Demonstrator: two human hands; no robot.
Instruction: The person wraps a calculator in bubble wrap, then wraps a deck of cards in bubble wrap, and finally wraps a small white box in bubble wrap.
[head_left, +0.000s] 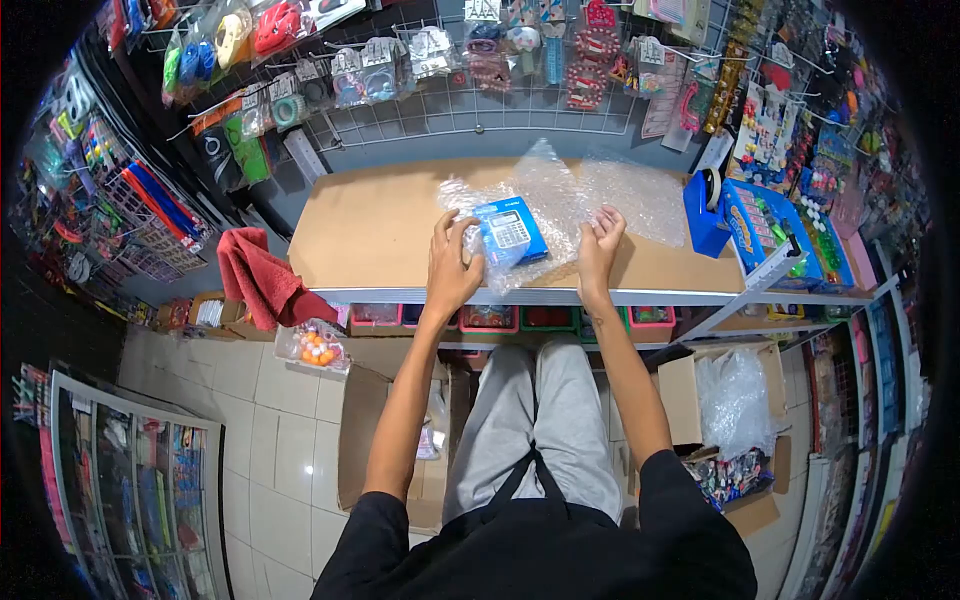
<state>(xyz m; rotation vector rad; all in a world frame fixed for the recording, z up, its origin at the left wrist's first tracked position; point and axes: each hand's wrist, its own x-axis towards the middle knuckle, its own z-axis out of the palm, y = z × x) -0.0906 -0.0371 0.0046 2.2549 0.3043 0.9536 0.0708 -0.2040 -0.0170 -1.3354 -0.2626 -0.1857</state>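
Note:
A blue box (513, 230) with a calculator pictured on it lies on bubble wrap (548, 185) at the middle of the wooden shelf top (360, 225). My left hand (455, 262) is at the box's left side, fingers curved and apart, touching the wrap at its edge. To the right of the box, my right hand (601, 245) pinches the edge of the bubble wrap between thumb and fingers. Part of the wrap covers the box's lower left corner. Another sheet of bubble wrap (635, 200) lies flat behind my right hand.
A blue tape dispenser (708, 212) and a blue display box (760, 225) stand at the right end. A red cloth (262, 280) hangs at the left. Cardboard boxes (365, 430) flank my legs. Packaged goods hang on the wire grid (400, 128).

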